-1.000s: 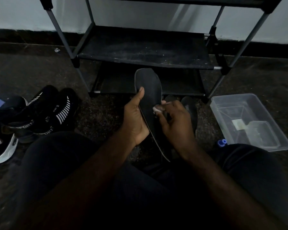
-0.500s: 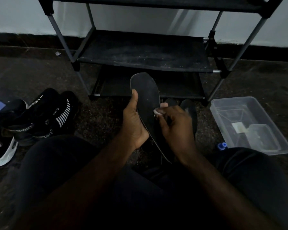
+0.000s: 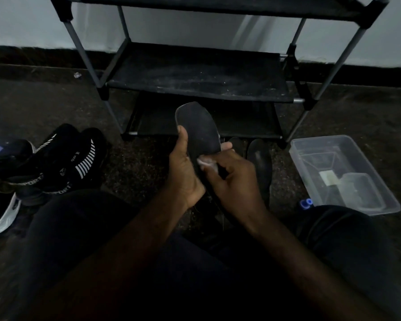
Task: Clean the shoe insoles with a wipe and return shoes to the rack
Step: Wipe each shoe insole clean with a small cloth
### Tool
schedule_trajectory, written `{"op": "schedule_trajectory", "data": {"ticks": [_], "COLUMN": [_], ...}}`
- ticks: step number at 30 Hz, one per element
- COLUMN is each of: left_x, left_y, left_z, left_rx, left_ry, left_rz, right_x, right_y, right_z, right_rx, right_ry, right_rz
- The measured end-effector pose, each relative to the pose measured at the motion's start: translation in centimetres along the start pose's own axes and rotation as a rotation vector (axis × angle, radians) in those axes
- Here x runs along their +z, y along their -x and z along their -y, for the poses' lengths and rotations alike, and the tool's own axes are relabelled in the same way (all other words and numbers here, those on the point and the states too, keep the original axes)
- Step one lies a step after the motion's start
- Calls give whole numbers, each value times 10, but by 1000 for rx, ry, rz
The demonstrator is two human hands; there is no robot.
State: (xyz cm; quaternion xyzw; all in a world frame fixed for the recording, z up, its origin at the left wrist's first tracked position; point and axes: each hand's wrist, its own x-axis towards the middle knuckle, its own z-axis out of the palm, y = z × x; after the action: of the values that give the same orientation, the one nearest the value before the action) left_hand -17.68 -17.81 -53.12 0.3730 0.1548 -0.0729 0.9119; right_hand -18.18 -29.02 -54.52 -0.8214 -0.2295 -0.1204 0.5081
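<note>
- The left hand [image 3: 185, 174] gripped a dark insole [image 3: 199, 128] by its left edge, thumb laid up along the face and fingers curled behind; it held the insole off the floor [image 3: 137, 163], above the lap and in front of the shoe rack [image 3: 195, 72].
- The right hand [image 3: 235, 184] pinched a small pale wipe [image 3: 207, 163] and pressed it onto the insole's face at about mid-length, just beside the left palm.
- The insole's long axis ran from the rounded toe end, up and away toward the rack, down to the heel end near the lap; the heel end was hidden behind the right hand; the toe half lay bare, straight ahead of the wipe.
- Judged from that, the wiping step was in hand; the coming stroke would likely need to follow that axis, away from the body toward the toe, with the left hand bracing from behind.
- A second insole [image 3: 261, 163] lay on the floor just right of the hands, its long axis also pointing at the rack; whether it had been wiped could not be told.
- Black sneakers [image 3: 56, 163] and a white-soled shoe [image 3: 0, 218] stood on the floor well to the left, not yet on the rack.
- A clear plastic container [image 3: 296, 156] sat on the floor to the right; a blue cap [image 3: 307, 202] lay just beside its near corner.
</note>
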Motion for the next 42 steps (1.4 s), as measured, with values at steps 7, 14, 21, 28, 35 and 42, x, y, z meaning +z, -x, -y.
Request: {"op": "schedule_trajectory", "data": {"ticks": [7,14,21,28,35,42], "left_x": [0,-3,-5,1,-1,4], "left_y": [3,2,-7,-7,-4,1], "left_z": [-4,-5,3,3,-1,1], "left_rx": [41,35,-17,-10,-24,-1], "left_ry": [71,47,-15,-28,-42,-46], "left_rz": [53,20,-58,-34,-22,51], "right_x": [-6,-6,-3,-8,-2,-13], "right_y": [-22,-18,-6,-15,-5,-15], "right_z": [-2,-1,-8,-24,-8,-26], "right_rx": [64,-51,-10,36,-92,44], "right_ry": [111,64,-41,127,65,248], "right_rz": [-143,21,119,-78,80,-135]}}
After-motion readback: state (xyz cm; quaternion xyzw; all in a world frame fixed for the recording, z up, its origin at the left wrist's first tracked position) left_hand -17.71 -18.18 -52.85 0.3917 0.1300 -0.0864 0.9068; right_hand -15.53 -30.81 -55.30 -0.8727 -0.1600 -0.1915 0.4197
